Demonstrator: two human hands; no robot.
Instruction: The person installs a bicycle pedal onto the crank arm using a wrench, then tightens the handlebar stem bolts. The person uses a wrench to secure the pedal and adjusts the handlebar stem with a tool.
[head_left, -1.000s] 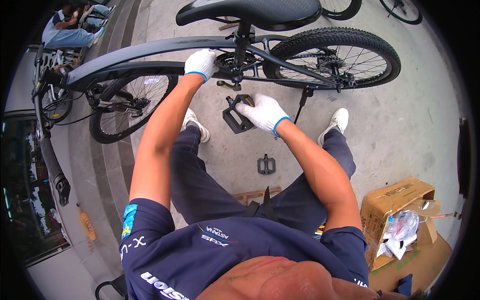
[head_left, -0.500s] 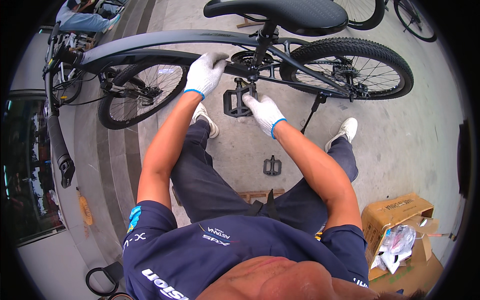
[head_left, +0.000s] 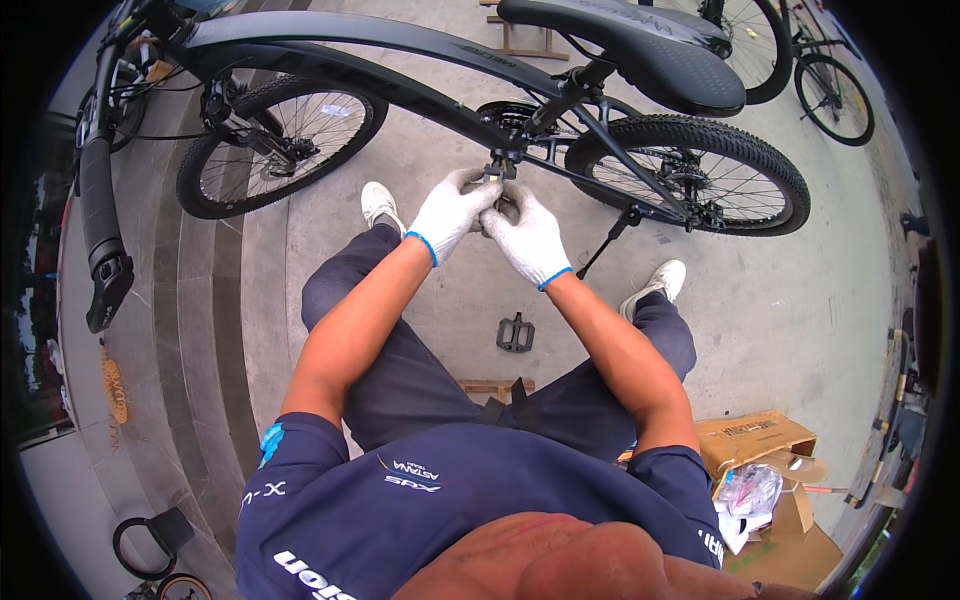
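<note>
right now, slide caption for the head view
Both gloved hands, left hand and right hand, meet at the bicycle crank.

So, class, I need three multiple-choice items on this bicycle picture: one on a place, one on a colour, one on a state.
1. Where does the loose black pedal lie?
A. on the saddle
B. on the floor between the person's legs
C. in the cardboard box

2. What colour are the cuffs of the white gloves?
A. blue
B. red
C. yellow

3. How does the bicycle stand?
A. flat on its side
B. upside down
C. upright on its kickstand

Answers: 1 B, it rests on the concrete below the hands. 2 A, blue rims show on the left hand and right hand. 3 C, the kickstand props it, wheels down.
</note>
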